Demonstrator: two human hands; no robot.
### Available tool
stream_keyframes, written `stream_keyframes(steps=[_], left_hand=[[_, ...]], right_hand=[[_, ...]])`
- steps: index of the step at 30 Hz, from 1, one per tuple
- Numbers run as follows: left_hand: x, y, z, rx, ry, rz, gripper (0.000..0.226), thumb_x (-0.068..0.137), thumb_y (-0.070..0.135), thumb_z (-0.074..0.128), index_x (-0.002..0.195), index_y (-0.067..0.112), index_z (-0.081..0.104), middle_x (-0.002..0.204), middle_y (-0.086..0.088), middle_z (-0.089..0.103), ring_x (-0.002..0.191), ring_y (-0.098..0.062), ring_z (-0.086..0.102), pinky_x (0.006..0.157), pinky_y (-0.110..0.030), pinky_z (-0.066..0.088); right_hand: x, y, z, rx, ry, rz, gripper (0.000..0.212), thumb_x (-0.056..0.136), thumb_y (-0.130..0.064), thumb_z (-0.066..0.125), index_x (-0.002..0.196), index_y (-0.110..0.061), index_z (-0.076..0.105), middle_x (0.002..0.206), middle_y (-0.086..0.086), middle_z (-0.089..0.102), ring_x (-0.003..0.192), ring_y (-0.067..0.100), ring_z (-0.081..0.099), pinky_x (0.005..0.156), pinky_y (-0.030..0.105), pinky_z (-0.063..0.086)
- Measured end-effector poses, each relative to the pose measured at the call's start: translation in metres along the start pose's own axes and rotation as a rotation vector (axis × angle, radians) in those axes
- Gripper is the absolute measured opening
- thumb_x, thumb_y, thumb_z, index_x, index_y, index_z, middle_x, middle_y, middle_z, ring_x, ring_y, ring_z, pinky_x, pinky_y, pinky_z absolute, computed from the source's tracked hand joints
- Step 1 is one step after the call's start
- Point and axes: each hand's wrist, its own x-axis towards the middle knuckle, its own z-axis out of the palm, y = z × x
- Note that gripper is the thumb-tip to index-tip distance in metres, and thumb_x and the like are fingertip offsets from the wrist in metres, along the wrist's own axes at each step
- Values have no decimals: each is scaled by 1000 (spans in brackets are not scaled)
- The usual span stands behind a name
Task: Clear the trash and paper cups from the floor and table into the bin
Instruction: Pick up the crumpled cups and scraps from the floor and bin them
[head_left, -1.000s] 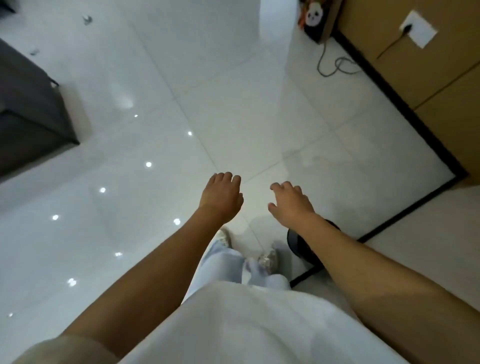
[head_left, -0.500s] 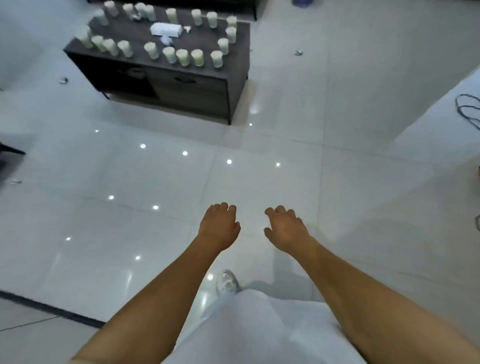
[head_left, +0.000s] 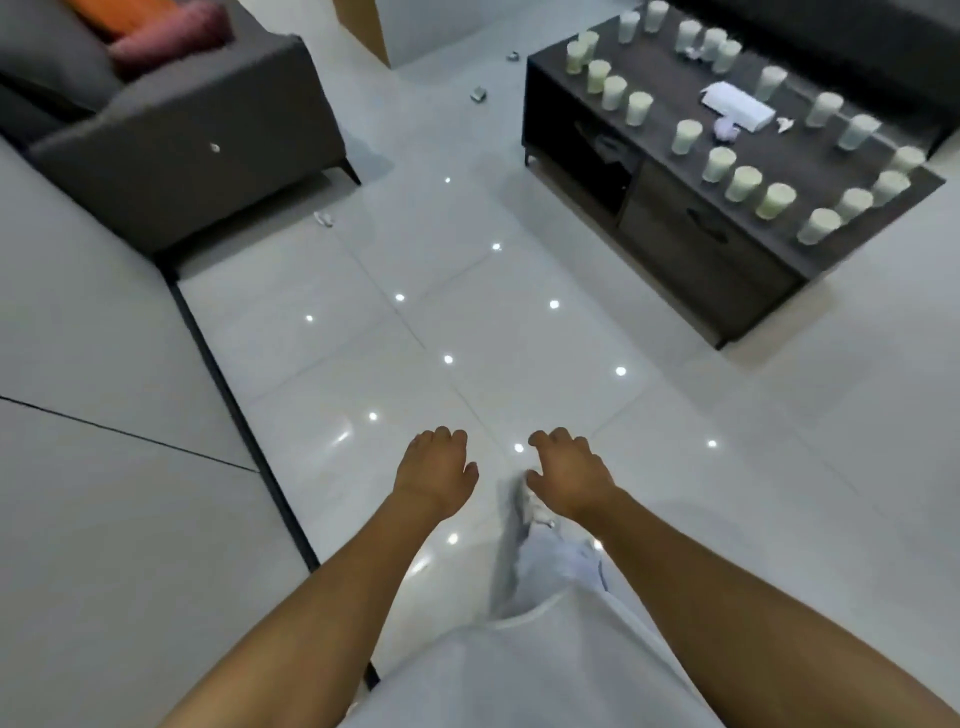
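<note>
My left hand (head_left: 434, 470) and my right hand (head_left: 569, 470) hang side by side in front of me over the white floor, fingers loosely curled, holding nothing. Several pale paper cups (head_left: 737, 183) stand around the top of a dark low table (head_left: 717, 244) at the upper right. A white tissue pack (head_left: 737, 106) and crumpled scraps (head_left: 726, 129) lie on that table. Small bits of trash lie on the floor: one by the sofa's foot (head_left: 324, 218), one further back (head_left: 478, 94), one near the table's far corner (head_left: 513, 56). No bin is in view.
A grey sofa (head_left: 182, 140) with orange and pink cushions fills the upper left. A black strip (head_left: 234, 384) divides the glossy tiles from a matte floor at the left. Open floor lies between the sofa and the table. My shoe (head_left: 530, 501) shows under my right hand.
The view has swung round: the wall corner and dark bin by my feet left the frame, the table shifted to the upper right and nearer, and the sofa appeared. Both hands stay empty.
</note>
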Motion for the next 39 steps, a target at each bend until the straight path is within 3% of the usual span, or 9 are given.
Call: stream_keyframes(steps=[10, 19, 32, 39], left_hand=[[162, -82, -107, -133, 49, -214, 43, 97, 35, 40, 132, 9, 44, 124, -10, 52, 114, -27, 48, 98, -31, 35], [269, -203, -191, -260, 80, -416, 43, 96, 36, 41, 130, 10, 46, 124, -10, 53, 115, -27, 48, 97, -33, 38], [429, -442, -319, -314, 93, -488, 41, 96, 34, 42, 130, 10, 46, 124, -10, 52, 115, -27, 47, 96, -32, 38], [519, -530, -375, -302, 38, -467, 40, 96, 34, 42, 128, 10, 47, 123, -9, 52, 115, -27, 47, 95, -33, 39]], right_hand=[[211, -55, -118, -145, -58, -161, 46, 95, -34, 48, 136, -17, 38, 134, 9, 42, 118, 30, 44, 93, 39, 45], [377, -173, -202, -258, -108, -311, 49, 95, -33, 48, 139, -16, 36, 134, 10, 41, 118, 31, 44, 93, 40, 45], [599, -393, -279, -206, -158, -324, 50, 95, -29, 49, 141, -15, 35, 134, 12, 42, 119, 32, 43, 95, 43, 45], [708, -461, -308, -195, -210, -269, 51, 94, -30, 51, 141, -18, 34, 135, 11, 41, 119, 31, 44, 95, 41, 45]])
